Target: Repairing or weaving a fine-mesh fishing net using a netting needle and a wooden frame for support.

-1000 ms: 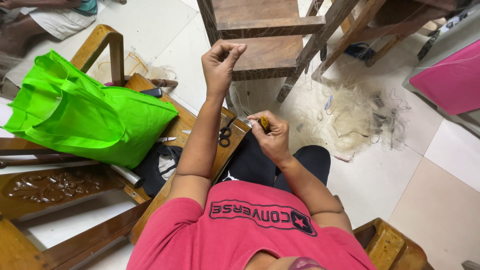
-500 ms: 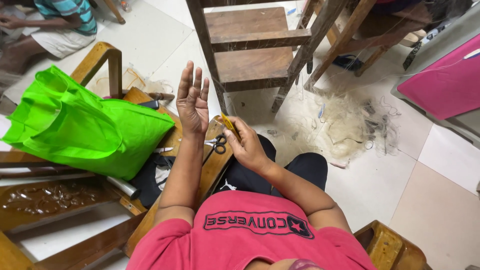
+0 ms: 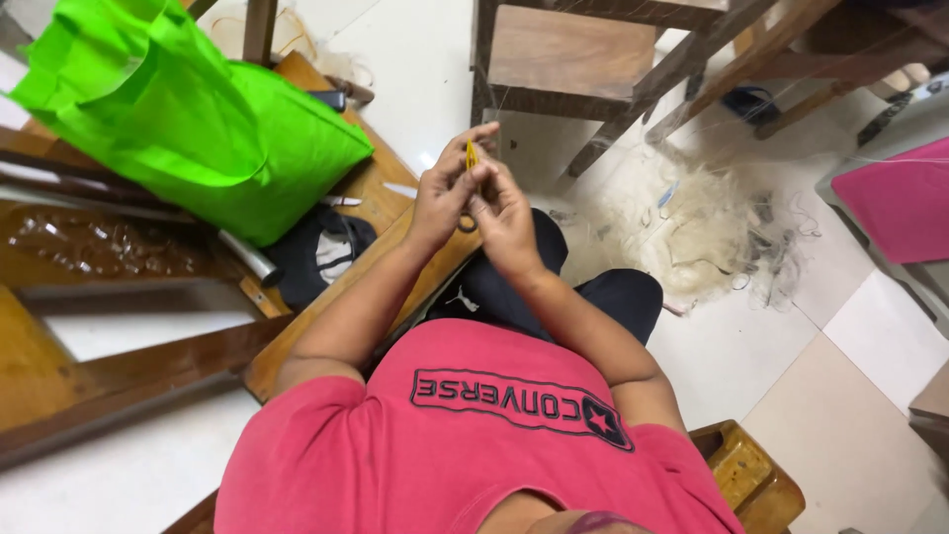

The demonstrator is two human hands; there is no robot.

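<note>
Far left: bright green fabric tote bag (image 3: 188,119) on dark wooden frame (image 3: 119,247), w/ black cloth bundle (image 3: 316,252) just beside it. Centre: left hand (image 3: 445,193) & right hand (image 3: 504,213) touching, both pinched shut on small yellow tool (image 3: 472,155). Tool sits between fingertips, long axis approx upright, tip poking above the fingers; neither hand clearly nearer. Scissors handle ring (image 3: 467,223) shows below the hands; can't tell if held. Right: wooden stool (image 3: 573,54), pale fibre pile (image 3: 692,232) on floor, pink panel (image 3: 900,198).
</note>
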